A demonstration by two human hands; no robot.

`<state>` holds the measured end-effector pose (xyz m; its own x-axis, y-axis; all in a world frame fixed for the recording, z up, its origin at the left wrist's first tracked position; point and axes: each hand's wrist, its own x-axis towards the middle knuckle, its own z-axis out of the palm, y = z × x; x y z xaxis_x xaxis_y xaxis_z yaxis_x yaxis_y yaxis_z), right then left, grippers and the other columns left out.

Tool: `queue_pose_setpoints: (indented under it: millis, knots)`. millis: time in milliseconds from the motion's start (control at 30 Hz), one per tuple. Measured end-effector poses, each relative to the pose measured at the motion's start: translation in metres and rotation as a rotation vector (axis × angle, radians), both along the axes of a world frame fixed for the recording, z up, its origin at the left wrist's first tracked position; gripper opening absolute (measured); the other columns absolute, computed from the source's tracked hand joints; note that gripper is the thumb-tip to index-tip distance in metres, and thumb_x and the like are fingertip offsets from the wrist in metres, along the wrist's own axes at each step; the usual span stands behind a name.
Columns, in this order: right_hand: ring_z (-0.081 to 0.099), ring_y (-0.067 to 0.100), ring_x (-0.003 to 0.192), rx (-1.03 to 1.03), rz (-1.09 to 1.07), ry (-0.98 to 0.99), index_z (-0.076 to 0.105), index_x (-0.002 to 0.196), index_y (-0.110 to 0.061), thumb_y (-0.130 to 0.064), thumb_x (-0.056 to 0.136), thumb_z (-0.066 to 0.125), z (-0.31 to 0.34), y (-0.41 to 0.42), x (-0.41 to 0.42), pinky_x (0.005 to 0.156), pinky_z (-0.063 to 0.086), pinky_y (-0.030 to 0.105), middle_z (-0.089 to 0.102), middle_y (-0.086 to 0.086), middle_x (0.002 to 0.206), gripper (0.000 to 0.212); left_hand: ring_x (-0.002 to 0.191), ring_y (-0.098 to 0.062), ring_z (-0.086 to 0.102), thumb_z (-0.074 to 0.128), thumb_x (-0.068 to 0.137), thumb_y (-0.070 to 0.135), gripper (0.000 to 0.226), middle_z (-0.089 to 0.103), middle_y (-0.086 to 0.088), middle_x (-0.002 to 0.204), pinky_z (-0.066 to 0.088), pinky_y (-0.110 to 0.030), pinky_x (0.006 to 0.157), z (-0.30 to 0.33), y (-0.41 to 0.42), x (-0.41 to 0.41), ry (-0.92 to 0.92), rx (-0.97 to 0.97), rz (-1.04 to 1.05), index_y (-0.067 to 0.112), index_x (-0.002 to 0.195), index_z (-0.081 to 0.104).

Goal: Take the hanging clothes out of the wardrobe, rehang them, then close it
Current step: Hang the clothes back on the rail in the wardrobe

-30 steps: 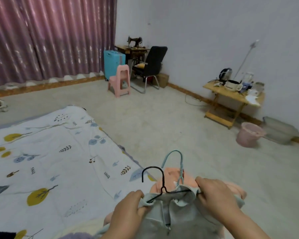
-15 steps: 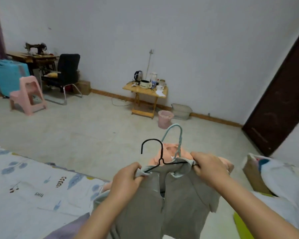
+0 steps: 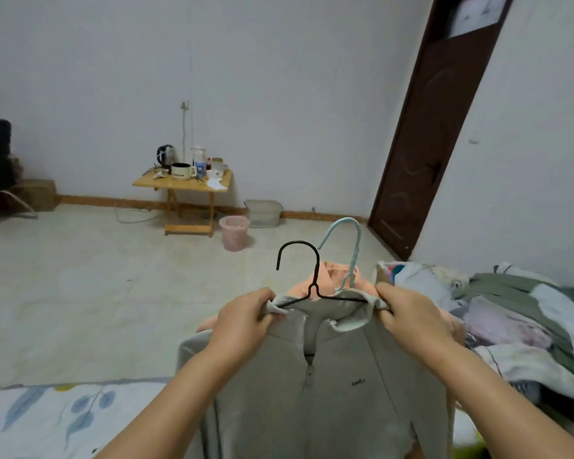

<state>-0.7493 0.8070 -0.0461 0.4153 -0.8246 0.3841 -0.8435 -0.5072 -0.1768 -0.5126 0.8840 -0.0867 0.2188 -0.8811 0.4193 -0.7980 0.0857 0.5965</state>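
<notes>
Together, left hand [image 3: 246, 321] and right hand [image 3: 408, 318] grip one grey jacket [image 3: 328, 392] (two hangers [image 3: 309, 276] showing).

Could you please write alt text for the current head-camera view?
Two hands, left hand and right hand, grip the shoulders of a grey zip jacket on a black hanger, with a peach garment on a light-blue hanger behind it.
</notes>
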Motion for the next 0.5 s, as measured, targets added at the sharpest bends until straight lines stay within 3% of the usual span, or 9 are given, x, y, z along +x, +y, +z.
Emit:
queue_pose_setpoints:
  millis: [67, 133, 233, 300, 367, 500]
  knots:
    - [0.052, 0.023, 0.074, 0.072, -0.014, -0.058, 0.036, 0.063, -0.024, -0.015, 0.086, 0.052, 0.006, 0.006, -0.037, 0.057, 0.031, 0.033, 0.052, -0.003, 0.070, 0.029, 0.099, -0.025, 0.056, 0.039, 0.082, 0.046, 0.043, 0.065, -0.003, 0.098, 0.031, -0.031, 0.069, 0.008, -0.009, -0.028, -0.125, -0.014, -0.081, 0.014, 0.102, 0.059]
    - [0.046, 0.016, 0.063, 0.153, -0.041, -0.120, 0.035, 0.058, -0.022, -0.011, 0.083, 0.055, 0.012, 0.015, -0.074, 0.052, 0.028, 0.022, 0.045, -0.006, 0.059, 0.034, 0.104, -0.023, 0.056, 0.027, 0.072, 0.056, 0.061, 0.066, 0.000, 0.104, 0.033, -0.031, 0.071, 0.013, -0.015, -0.058, -0.201, -0.019, -0.157, 0.018, 0.106, 0.060]
    - [0.039, 0.006, 0.054, 0.276, -0.083, -0.234, 0.039, 0.055, -0.019, -0.012, 0.078, 0.063, 0.017, 0.033, -0.129, 0.051, 0.030, 0.022, 0.044, -0.007, 0.052, 0.033, 0.103, -0.022, 0.057, 0.025, 0.074, 0.053, 0.056, 0.065, 0.002, 0.103, 0.028, -0.028, 0.068, 0.020, -0.020, -0.106, -0.283, -0.072, -0.253, 0.021, 0.105, 0.059]
    - [0.037, 0.008, 0.058, 0.377, -0.103, -0.270, 0.049, 0.062, -0.009, -0.028, 0.068, 0.072, 0.022, 0.046, -0.162, 0.050, 0.025, 0.022, 0.043, -0.006, 0.059, 0.031, 0.102, -0.022, 0.058, 0.016, 0.071, 0.058, 0.065, 0.065, 0.002, 0.103, 0.031, -0.029, 0.068, 0.022, -0.019, -0.135, -0.326, -0.101, -0.310, 0.023, 0.105, 0.059]
    - [0.038, 0.007, 0.064, 0.475, -0.103, -0.359, 0.056, 0.073, -0.002, -0.047, 0.048, 0.072, 0.030, 0.064, -0.195, 0.054, 0.025, 0.021, 0.043, -0.003, 0.067, 0.054, 0.101, -0.021, 0.058, 0.015, 0.073, 0.057, 0.060, 0.065, 0.004, 0.102, 0.037, -0.030, 0.072, 0.022, -0.018, -0.163, -0.332, -0.127, -0.355, 0.028, 0.104, 0.057]
    - [0.044, 0.013, 0.070, 0.610, -0.140, -0.636, 0.058, 0.076, -0.009, -0.046, 0.040, 0.075, 0.039, 0.105, -0.248, 0.064, 0.032, 0.028, 0.047, 0.003, 0.073, 0.054, 0.095, -0.022, 0.061, 0.011, 0.066, 0.061, 0.058, 0.067, 0.005, 0.097, 0.042, -0.031, 0.071, 0.018, -0.014, -0.217, -0.253, -0.221, -0.475, 0.034, 0.104, 0.044]
